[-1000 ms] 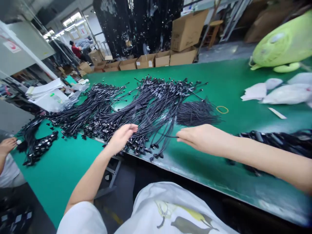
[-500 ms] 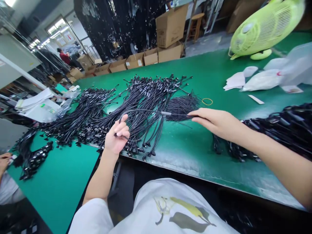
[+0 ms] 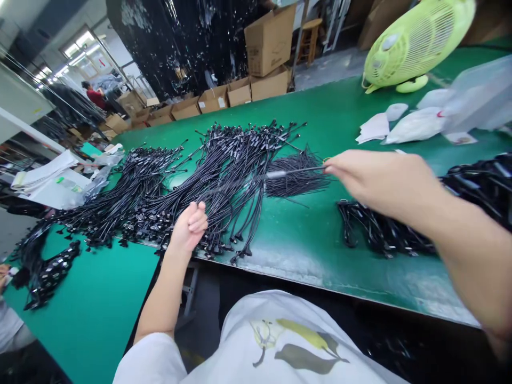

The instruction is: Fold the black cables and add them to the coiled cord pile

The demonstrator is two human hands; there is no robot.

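Observation:
A black cable with a grey sleeve on it stretches between my two hands. My left hand is closed around its left end, in front of the big spread of cables. My right hand pinches the right end between thumb and fingers. Beneath the stretched cable lies a bundle of thin black ties or wires. Behind my left hand, a wide heap of black cables with connectors at both ends lies on the green table.
More cables are piled at the right. A light green fan, white bags and papers stand on the table. Cardboard boxes line the far edge. A co-worker's hand is at the far left.
My right hand has moved up and outward, pulling the cable from a loose curve into a nearly straight line. My left hand has closed further, staying almost in place. The view has shifted slightly.

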